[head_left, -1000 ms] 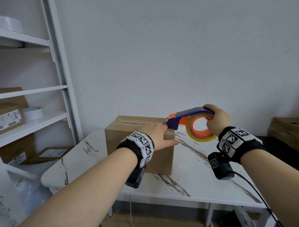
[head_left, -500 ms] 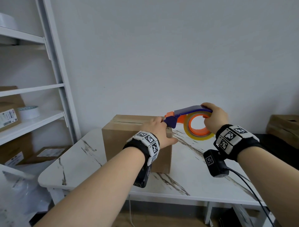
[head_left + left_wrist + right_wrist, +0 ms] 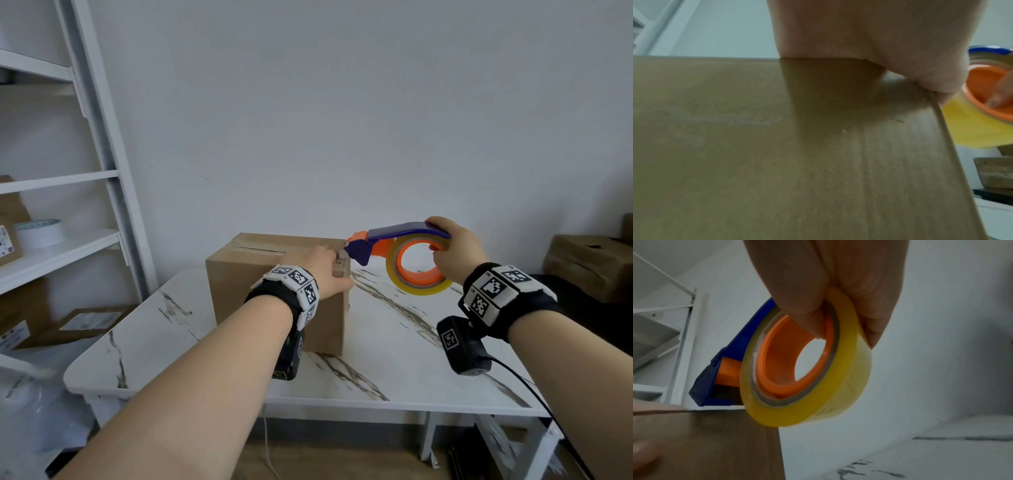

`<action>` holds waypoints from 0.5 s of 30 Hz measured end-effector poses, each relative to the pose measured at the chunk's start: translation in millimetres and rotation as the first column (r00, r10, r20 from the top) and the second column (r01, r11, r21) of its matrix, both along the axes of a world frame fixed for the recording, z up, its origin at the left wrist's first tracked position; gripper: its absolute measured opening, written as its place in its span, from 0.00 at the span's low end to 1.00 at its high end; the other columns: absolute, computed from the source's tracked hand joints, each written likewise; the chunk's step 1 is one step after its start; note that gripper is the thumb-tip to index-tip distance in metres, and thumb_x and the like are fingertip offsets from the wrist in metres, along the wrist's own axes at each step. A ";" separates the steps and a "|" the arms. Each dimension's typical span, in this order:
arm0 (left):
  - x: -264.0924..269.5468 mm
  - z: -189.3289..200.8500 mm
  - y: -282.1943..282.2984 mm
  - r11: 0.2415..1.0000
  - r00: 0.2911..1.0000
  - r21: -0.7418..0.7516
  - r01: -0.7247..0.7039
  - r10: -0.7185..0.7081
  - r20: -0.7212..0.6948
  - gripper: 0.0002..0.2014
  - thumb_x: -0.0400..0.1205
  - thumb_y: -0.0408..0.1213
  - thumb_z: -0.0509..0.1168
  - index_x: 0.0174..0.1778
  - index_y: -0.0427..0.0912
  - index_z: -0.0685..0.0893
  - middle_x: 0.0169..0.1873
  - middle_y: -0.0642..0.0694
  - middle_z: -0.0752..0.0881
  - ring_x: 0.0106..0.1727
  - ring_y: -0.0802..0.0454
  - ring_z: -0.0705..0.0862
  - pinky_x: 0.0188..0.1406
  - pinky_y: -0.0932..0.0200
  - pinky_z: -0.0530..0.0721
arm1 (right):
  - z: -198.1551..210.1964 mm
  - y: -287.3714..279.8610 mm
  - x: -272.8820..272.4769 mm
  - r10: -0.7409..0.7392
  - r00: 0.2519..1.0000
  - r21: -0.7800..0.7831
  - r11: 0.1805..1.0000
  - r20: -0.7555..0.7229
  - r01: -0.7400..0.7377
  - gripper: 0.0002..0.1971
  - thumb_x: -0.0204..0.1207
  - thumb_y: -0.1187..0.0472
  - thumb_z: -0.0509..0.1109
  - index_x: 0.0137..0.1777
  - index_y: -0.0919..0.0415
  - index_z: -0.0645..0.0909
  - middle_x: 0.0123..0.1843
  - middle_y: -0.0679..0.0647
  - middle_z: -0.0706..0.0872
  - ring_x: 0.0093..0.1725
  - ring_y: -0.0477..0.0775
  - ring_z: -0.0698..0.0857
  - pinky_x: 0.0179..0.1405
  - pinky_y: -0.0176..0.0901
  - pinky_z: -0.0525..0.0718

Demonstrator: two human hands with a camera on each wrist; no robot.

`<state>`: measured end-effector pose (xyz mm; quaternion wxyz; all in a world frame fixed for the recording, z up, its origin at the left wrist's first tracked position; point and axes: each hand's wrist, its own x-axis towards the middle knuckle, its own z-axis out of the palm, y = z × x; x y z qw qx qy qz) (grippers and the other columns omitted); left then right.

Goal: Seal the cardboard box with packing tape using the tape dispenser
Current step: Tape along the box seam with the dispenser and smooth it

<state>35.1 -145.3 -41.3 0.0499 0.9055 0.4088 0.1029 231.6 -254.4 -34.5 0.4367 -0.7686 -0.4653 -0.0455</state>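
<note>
A brown cardboard box [image 3: 267, 274] stands on the white marble table [image 3: 394, 349]. My left hand [image 3: 322, 270] rests on its top right corner, fingers flat on top and thumb against the near face; the left wrist view shows the palm [image 3: 869, 40] over the box's edge [image 3: 756, 146]. My right hand [image 3: 452, 250] grips the blue and orange tape dispenser [image 3: 394, 238] with a yellowish tape roll [image 3: 418, 277] on it. The dispenser's nose sits at the box's upper right edge, beside my left fingertips. In the right wrist view, my fingers [image 3: 807, 313] hook through the roll's [image 3: 838, 394] orange core.
A white shelf unit [image 3: 113, 205] stands at the left with a tape roll [image 3: 39, 233] and boxes on it. More cardboard boxes [image 3: 589, 263] lie at the far right. A plain wall rises close behind the table.
The dispenser's nose has eased slightly to the right at the box's edge. My left hand stays on the box's corner. The head view has shifted a little.
</note>
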 end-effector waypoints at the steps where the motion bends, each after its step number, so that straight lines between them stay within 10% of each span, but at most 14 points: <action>1: 0.1 0.5 0.7 1.000 1.000 -0.012 0.010 -0.010 0.020 0.29 0.71 0.59 0.61 0.63 0.45 0.78 0.60 0.45 0.82 0.56 0.44 0.83 0.56 0.48 0.83 | -0.9 -4.3 3.4 -0.010 1.000 0.002 1.000 -0.008 0.010 0.28 0.72 0.80 0.57 0.68 0.58 0.76 0.58 0.64 0.85 0.57 0.68 0.83 0.51 0.51 0.80; 15: -9.7 -2.3 29.2 0.993 0.997 -0.112 0.026 -0.018 0.070 0.37 0.81 0.47 0.64 0.82 0.38 0.58 0.84 0.40 0.56 0.84 0.45 0.56 0.83 0.49 0.58 | -16.6 -17.8 1.3 -0.043 0.997 -0.036 0.998 0.056 0.045 0.32 0.71 0.81 0.57 0.74 0.58 0.71 0.59 0.67 0.83 0.47 0.59 0.76 0.46 0.44 0.73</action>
